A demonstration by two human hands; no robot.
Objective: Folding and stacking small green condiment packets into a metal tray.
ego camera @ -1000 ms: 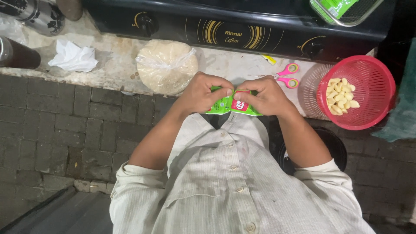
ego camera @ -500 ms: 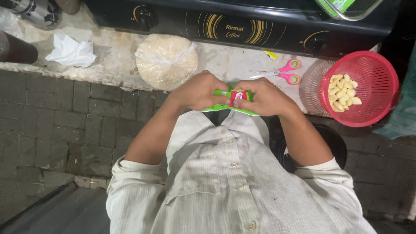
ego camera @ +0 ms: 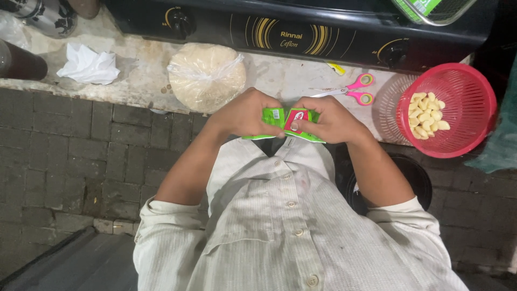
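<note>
A small green sachet (ego camera: 284, 123) with a red patch is gripped between both hands at chest height, over the edge of a stone counter (ego camera: 285, 78). My left hand (ego camera: 245, 113) pinches its left end. Its right end is held by my right hand (ego camera: 329, 119), thumb on the red patch. Both sets of fingers curl around the packet and hide its edges.
On the counter lie pink scissors (ego camera: 353, 89), a clear bag of flat round wrappers (ego camera: 206, 75), a crumpled white tissue (ego camera: 89, 64) and a red basket (ego camera: 455, 110) holding pale peeled pieces. A black gas stove (ego camera: 301, 29) runs along the back. Brick paving is below left.
The sachet has turned in my hands so the red patch faces up. Both hands have stayed close together at the counter edge.
</note>
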